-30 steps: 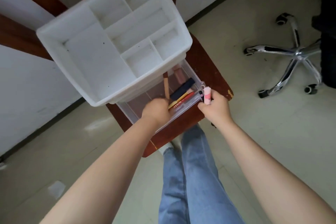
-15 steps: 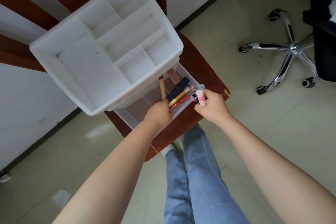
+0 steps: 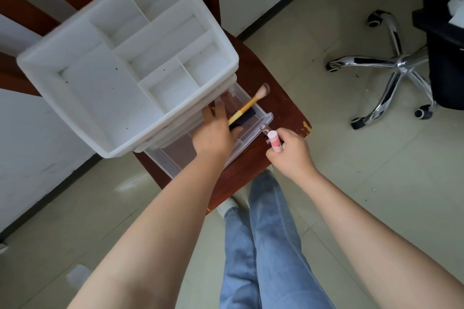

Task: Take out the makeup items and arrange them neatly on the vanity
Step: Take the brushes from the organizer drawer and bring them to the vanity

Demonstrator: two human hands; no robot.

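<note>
1. A white organizer point(image 3: 120, 57) with bare divided compartments sits on a brown wooden tabletop point(image 3: 281, 108); its clear drawer point(image 3: 253, 123) is pulled out toward the person.
2. The left hand point(image 3: 213, 133) is inside the drawer, grasping a makeup brush point(image 3: 248, 103) with a yellow handle, bristles pointing away over the drawer's far edge.
3. A dark item point(image 3: 241, 120) lies in the drawer under the brush.
4. The right hand point(image 3: 291, 150) is clenched around a pink tube point(image 3: 275, 140), just beside the drawer's front corner.
</note>
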